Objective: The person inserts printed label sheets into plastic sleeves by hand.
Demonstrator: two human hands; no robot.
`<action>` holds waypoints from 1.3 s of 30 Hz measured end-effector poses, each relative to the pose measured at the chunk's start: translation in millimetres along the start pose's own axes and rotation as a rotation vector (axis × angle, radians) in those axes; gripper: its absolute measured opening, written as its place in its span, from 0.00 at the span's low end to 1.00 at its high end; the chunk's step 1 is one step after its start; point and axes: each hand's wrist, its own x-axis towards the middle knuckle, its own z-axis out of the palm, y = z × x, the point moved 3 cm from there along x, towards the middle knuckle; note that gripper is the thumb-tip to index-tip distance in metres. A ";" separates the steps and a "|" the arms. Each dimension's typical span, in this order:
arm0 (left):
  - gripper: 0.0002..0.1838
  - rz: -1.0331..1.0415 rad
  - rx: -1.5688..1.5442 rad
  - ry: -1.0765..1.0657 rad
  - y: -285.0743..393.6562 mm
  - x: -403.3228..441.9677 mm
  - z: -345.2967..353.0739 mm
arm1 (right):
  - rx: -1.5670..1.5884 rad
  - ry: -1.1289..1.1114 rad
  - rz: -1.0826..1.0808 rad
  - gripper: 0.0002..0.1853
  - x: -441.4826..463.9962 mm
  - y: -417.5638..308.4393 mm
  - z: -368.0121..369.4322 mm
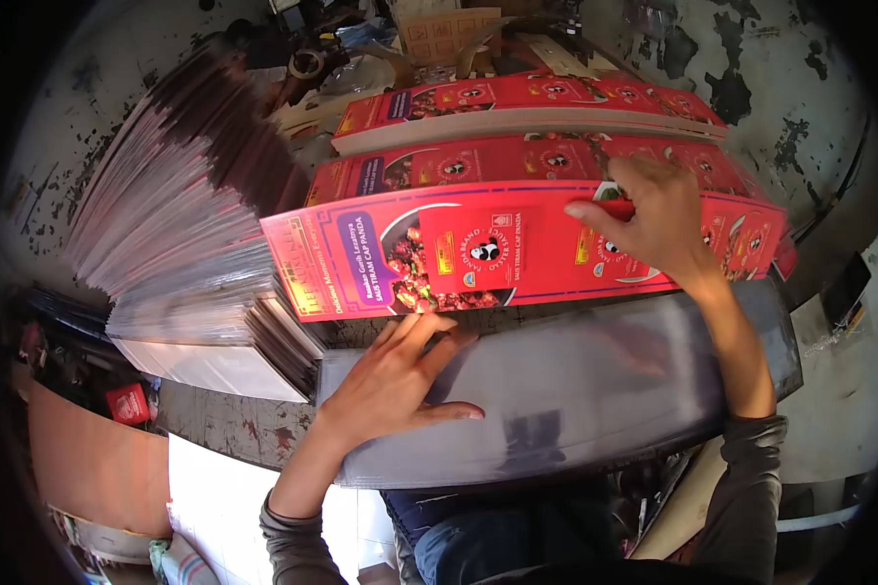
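A long red printed cardboard strip (546, 251), with panda logos and food pictures, is tilted up in front of me. My right hand (658, 214) grips its upper edge toward the right, the thumb lying across the printed face. My left hand (395, 375) is at its lower edge; the fingertips touch the edge and the thumb is stretched out apart. Beneath my left hand lies a stack of clear plastic sheets (595, 390), glossy and reflecting light. Directly behind the strip is a stack of similar red strips (498, 161).
Another red stack (527, 97) stands farther back. On the left, a tall fanned pile of sleeved sheets (185, 224) leans outward. A tape roll (305, 64) and clutter lie at the back. A brown board (98, 453) is at lower left, beside the worn tabletop (234, 419).
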 end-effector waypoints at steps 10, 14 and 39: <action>0.23 -0.010 0.048 0.158 -0.7 2.2 -3.4 | -0.068 0.061 0.014 0.26 -1.6 -2.8 -9.9; 0.14 0.032 0.007 0.166 -5.2 3.1 1.3 | -0.007 0.099 0.092 0.25 6.5 -5.9 -22.6; 0.18 0.136 0.374 0.400 -8.5 -0.4 -3.5 | 0.568 0.494 0.282 0.24 167.0 -123.2 -32.9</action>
